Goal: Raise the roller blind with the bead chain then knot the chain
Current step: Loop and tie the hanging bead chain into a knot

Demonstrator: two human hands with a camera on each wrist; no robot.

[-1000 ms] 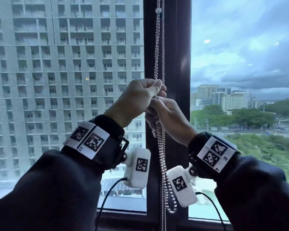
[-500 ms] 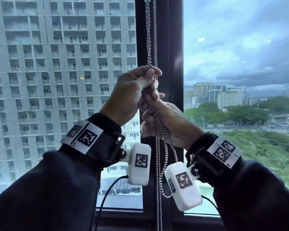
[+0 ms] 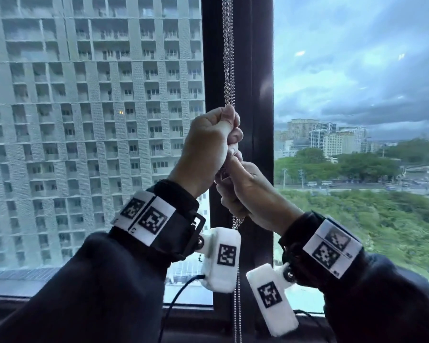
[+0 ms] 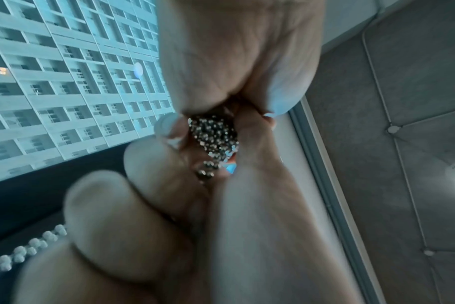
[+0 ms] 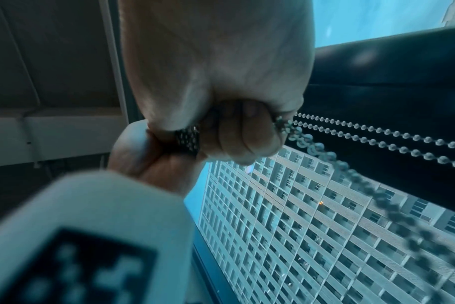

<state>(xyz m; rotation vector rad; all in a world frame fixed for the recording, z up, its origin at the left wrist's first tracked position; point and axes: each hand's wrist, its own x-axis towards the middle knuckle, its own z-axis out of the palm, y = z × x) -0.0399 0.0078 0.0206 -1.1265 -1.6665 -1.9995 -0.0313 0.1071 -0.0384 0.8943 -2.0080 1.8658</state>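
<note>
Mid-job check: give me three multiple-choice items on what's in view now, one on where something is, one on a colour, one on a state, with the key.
1. Where does the bead chain hang?
A. Against the dark window post
B. Across the right pane
C. Along the sill

2. What colour are the wrist camera housings?
A. Red
B. White
C. Yellow

3. How is the left hand engaged?
A. Flat on the glass
B. Hanging idle
C. Gripping the chain, just above the right hand

Key:
1 A, the head view shows the strands running straight down in front of the post between the two panes.
2 B, both housings under the wrists are white with black square markers.
3 C, its fingers curl round the chain, and the left wrist view shows bunched beads pressed between the fingers.
</note>
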